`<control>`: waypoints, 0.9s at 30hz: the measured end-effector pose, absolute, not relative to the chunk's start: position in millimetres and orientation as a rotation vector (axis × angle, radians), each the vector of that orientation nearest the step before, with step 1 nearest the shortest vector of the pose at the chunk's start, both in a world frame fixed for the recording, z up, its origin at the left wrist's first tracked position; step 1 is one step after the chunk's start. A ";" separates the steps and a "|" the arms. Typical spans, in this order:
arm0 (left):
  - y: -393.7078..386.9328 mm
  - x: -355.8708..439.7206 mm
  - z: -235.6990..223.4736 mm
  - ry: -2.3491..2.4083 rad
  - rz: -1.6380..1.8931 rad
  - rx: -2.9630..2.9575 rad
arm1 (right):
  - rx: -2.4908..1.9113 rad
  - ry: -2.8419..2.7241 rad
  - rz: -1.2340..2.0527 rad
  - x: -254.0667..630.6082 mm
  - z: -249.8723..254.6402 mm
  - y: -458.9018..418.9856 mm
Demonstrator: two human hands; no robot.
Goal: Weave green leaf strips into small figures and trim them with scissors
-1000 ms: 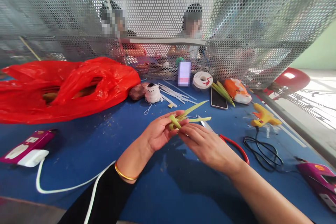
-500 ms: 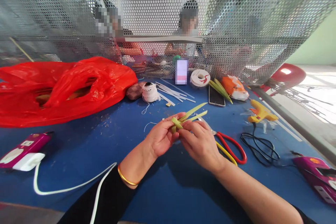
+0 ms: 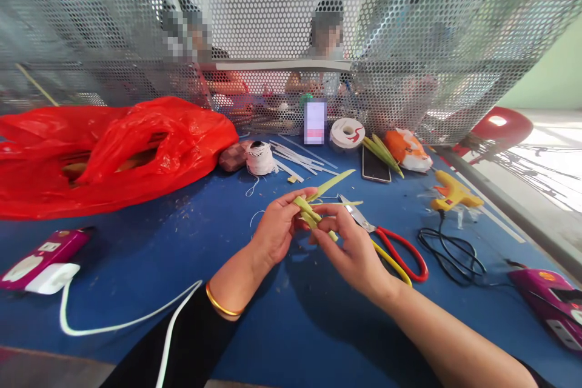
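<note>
Above the middle of the blue table, my left hand (image 3: 277, 225) pinches a folded green leaf strip (image 3: 307, 208) between thumb and fingers. Long ends of the strip stick out toward the upper right, past my fingers. My right hand (image 3: 346, 242) grips the lower part of the strip close beside the left one, and its fingertips partly cover the fold. Just beyond my right hand lie scissors (image 3: 400, 250) with one red and one yellow handle, their blades partly showing.
A red plastic bag (image 3: 182, 133) fills the far left. A spool of white thread (image 3: 260, 159), white strips (image 3: 300, 160), a ribbon roll (image 3: 347, 133) and a phone (image 3: 376, 165) lie at the back. On the right are a yellow glue gun (image 3: 452, 191) and a purple power strip (image 3: 545, 297).
The leaf strip has turned in my hands, with a folded part now pointing down to the right. My right fingers have spread and shifted on it. The left hand has barely moved.
</note>
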State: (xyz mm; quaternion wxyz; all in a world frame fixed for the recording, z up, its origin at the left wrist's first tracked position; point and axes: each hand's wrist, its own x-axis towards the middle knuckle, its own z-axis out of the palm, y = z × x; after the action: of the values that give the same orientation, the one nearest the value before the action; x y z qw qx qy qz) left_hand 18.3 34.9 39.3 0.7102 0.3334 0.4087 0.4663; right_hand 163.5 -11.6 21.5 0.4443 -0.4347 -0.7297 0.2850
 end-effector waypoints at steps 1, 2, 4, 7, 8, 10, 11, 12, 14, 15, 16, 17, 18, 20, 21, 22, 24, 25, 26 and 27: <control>34.9 19.0 38.9 0.924 1.036 0.750 | -1.043 -1.801 0.764 164.0 21.6 -11.3; 34.7 19.7 38.4 0.936 1.026 0.757 | -1.007 -1.807 0.821 164.7 22.0 -10.8; 34.4 20.8 37.1 0.940 0.989 0.766 | -0.933 -1.823 0.922 166.1 23.3 -9.3; 33.8 21.9 34.5 0.929 0.988 0.781 | -0.849 -1.734 1.110 166.5 24.1 -7.6; 33.7 22.1 33.4 0.925 0.999 0.789 | -0.837 -1.679 1.169 166.1 23.9 -7.5; 33.6 22.4 31.4 0.915 1.014 0.802 | -0.861 -1.592 1.211 165.3 23.6 -7.6; 33.6 22.6 30.5 0.907 1.012 0.806 | -0.891 -1.565 1.177 165.1 23.6 -7.6; 33.5 22.7 29.8 0.898 1.006 0.807 | -0.929 -1.548 1.106 165.3 23.8 -7.4; 33.1 23.1 29.2 0.860 0.988 0.810 | -0.999 -1.522 0.892 166.5 24.5 -5.8; 32.7 23.3 29.4 0.835 0.981 0.810 | -1.023 -1.503 0.782 167.5 24.9 -4.4; 32.2 23.5 29.9 0.807 0.972 0.807 | -1.041 -1.486 0.694 168.5 25.2 -2.7; 31.7 23.7 30.7 0.779 0.963 0.799 | -1.055 -1.473 0.632 169.4 25.5 -1.0; 31.2 23.7 31.5 0.752 0.954 0.789 | -1.066 -1.463 0.596 170.3 25.6 0.5; 30.4 23.6 33.0 0.712 0.932 0.765 | -1.081 -1.469 0.566 171.3 25.6 2.6; 30.3 23.3 33.4 0.698 0.922 0.751 | -1.087 -1.487 0.549 171.5 25.6 2.9; 30.2 23.0 33.5 0.687 0.916 0.735 | -1.093 -1.506 0.525 171.6 25.5 2.9; 30.5 22.3 32.8 0.671 0.906 0.700 | -1.116 -1.529 0.485 171.2 25.4 2.2; 30.8 21.9 32.1 0.666 0.905 0.686 | -1.136 -1.528 0.478 170.9 25.2 1.7; 31.1 21.6 31.2 0.661 0.908 0.675 | -1.159 -1.519 0.480 170.5 24.9 1.3; 31.4 21.4 30.3 0.656 0.912 0.667 | -1.183 -1.507 0.487 170.1 24.4 1.1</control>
State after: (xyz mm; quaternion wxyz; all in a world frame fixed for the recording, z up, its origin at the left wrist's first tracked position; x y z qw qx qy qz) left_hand 21.4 31.4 30.3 0.7943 0.3101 0.3051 0.4241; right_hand 170.1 1.1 24.4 0.5500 -0.4999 -0.6365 0.2057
